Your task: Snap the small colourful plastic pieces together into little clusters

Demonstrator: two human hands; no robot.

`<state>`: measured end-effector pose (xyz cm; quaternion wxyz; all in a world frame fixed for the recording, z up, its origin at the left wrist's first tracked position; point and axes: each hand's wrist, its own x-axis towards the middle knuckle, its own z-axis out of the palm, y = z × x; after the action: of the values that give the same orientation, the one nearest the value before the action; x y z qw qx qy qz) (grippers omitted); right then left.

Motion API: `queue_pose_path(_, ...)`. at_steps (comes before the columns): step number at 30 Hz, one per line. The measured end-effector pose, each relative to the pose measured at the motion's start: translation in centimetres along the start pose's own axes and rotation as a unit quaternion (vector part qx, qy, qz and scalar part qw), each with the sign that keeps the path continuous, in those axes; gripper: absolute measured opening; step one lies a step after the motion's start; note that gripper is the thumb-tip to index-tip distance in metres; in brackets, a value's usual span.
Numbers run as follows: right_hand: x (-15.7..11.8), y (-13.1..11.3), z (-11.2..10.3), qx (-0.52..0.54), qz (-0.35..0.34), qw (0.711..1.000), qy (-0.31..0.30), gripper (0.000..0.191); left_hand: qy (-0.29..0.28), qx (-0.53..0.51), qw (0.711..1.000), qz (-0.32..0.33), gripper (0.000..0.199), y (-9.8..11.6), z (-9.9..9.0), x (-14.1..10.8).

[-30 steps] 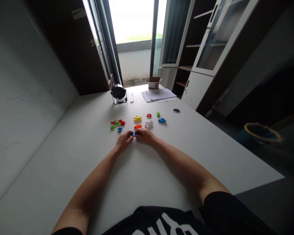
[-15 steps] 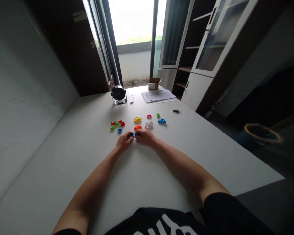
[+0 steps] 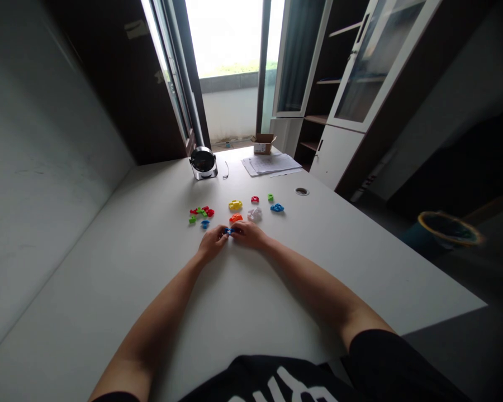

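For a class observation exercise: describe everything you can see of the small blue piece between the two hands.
The small blue piece looks like glossy moulded plastic with a paler patch at its middle; its exact shape is too small to tell. The left hand and right hand pinch it between their fingers over the white table.

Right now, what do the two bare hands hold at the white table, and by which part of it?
The left hand and right hand pinch a small blue plastic piece between their fingertips, one at each end; the fingers hide its exact shape.
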<state>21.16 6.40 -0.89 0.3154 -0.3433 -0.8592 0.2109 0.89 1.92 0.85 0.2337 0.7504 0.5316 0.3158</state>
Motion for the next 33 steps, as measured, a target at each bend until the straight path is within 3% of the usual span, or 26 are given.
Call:
queue_pose_path(26,0.05,0.42,0.2,0.006,-0.002,1.0,0.01,0.014,0.002,0.009,1.0,0.008,0.021,-0.35,0.12,0.13)
queue_pose_path(33,0.11,0.84,0.38,0.024,0.005,1.0,0.008,0.015,0.014,-0.043,0.999,0.017,0.033,-0.74,0.36,0.14)
